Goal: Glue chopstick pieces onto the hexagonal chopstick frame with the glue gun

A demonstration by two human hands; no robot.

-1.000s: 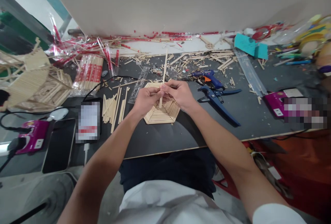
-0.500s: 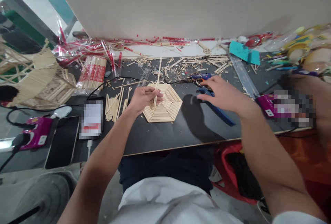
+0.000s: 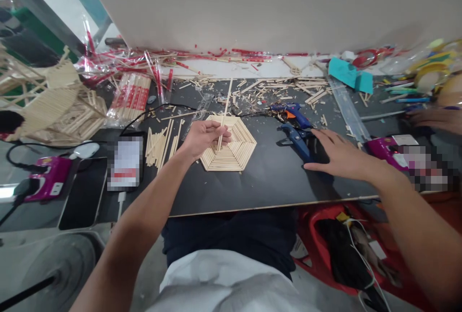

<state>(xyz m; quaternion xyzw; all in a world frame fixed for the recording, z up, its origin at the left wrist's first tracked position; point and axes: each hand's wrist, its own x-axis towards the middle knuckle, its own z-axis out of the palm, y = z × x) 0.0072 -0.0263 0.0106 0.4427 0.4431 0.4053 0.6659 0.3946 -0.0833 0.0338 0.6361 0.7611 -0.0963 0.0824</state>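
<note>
"What materials do you have before you?"

"Before me lies a hexagonal panel (image 3: 229,162), made from pale wooden sticks set side by side, ring inside ring, so the face is ribbed. To its right lies a blue hand cutter (image 3: 299,143), of long shape."

"And the edges, the room for moving?"

"The panel lies flat. A wide band of the dark tabletop (image 3: 245,193) shows between it and the front edge, and another strip toward the cutter. On the left, short cut sticks (image 3: 155,148) are near; behind, wood scraps (image 3: 285,83) are scattered. The glue gun (image 3: 293,112) lies just behind the cutter."

"Where are your hands?"

"My left hand (image 3: 202,139) is above the panel's left part, thumb and fingers pinching a slim wooden stick (image 3: 227,98), which leans with its top away from me. Whether its lower end touches the panel, I cannot tell. My right hand (image 3: 337,156) is widely spread over the cutter's handles, not gripping; if it touches them, I cannot tell."
</note>
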